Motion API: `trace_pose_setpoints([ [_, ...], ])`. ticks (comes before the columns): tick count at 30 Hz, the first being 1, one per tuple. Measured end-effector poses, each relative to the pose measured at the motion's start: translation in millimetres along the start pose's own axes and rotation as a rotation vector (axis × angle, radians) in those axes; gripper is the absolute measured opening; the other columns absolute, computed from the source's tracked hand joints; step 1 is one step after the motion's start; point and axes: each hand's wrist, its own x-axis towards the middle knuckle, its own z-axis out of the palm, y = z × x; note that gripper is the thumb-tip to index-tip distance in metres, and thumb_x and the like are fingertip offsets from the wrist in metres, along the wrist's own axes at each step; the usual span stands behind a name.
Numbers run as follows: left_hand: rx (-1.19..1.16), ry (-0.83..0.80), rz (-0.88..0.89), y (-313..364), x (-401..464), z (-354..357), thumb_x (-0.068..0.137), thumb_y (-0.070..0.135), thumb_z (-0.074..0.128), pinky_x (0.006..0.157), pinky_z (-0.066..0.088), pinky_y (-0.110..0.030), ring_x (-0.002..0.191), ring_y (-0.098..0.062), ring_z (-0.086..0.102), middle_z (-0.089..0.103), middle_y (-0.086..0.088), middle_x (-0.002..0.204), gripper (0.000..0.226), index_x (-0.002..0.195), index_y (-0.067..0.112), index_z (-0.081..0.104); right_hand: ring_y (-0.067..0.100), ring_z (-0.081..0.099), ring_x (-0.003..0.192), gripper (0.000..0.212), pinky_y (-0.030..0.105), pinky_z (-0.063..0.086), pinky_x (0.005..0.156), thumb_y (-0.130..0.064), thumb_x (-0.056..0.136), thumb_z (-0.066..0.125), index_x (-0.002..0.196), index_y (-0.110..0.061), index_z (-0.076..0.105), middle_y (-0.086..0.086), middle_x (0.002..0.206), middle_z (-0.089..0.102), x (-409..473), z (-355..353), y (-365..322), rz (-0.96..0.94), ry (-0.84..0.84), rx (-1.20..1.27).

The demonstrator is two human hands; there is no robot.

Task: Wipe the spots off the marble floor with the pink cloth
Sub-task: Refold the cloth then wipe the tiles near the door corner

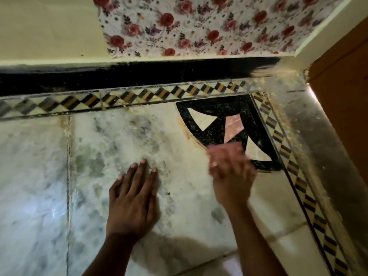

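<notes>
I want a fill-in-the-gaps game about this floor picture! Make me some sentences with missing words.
1. The left hand lies flat on the ____ marble floor.
2. The right hand looks ____ because it is moving fast.
3. The wallpaper on the wall is covered with red ____.
4. The right hand is next to the black ____ inlay in the floor.

Missing words: white; blurry; flowers; corner

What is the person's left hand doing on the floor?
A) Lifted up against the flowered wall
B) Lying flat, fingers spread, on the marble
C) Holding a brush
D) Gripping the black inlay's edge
B: the left hand lies palm down with straight, spread fingers on the spotted marble floor and holds nothing.
</notes>
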Motion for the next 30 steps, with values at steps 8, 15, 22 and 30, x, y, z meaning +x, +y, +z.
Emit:
trace_pose_setpoints([
  [8,0.019,0.002,0.0,-1.2,0.3,1.9,0.095,0.042,0.042,0.115,0.035,-0.055,0.16,-0.027,0.034,0.031,-0.003,0.175,0.067,0.159,0.027,0.05,0.04,-0.017,0.166,0.064,0.065,-0.011,0.13,-0.065,0.109,0.028,0.165,-0.06,-0.003,0.001,0.18,-0.023,117.2,-4.9,-113.4,-0.077,-0.044,0.07],
  [15,0.003,-0.014,-0.004,1.9,1.3,-0.5,0.098,0.042,0.04,0.116,0.037,-0.055,0.16,-0.028,0.035,0.032,-0.004,0.175,0.064,0.159,0.026,0.05,0.037,-0.003,0.167,0.066,0.063,0.002,0.133,-0.07,0.102,0.011,0.167,-0.057,0.008,0.0,0.183,-0.009,19.1,1.2,1.0,0.026,-0.061,-0.071],
  [22,0.022,-0.02,-0.006,0.6,0.5,0.2,0.097,0.043,0.041,0.116,0.036,-0.054,0.16,-0.027,0.035,0.032,-0.003,0.175,0.064,0.158,0.028,0.051,0.041,-0.02,0.165,0.063,0.071,-0.009,0.128,-0.063,0.109,0.029,0.165,-0.059,0.0,0.003,0.181,-0.022,141.1,-19.8,-112.0,0.043,-0.062,0.155],
  [30,0.011,0.011,0.005,-1.7,2.3,5.4,0.094,0.044,0.042,0.115,0.037,-0.054,0.161,-0.023,0.033,0.032,-0.002,0.175,0.066,0.158,0.03,0.052,0.033,0.004,0.168,0.063,0.06,0.011,0.131,-0.069,0.102,0.021,0.162,-0.067,0.001,-0.005,0.183,-0.007,11.2,5.4,-53.3,-0.158,-0.017,-0.015],
])
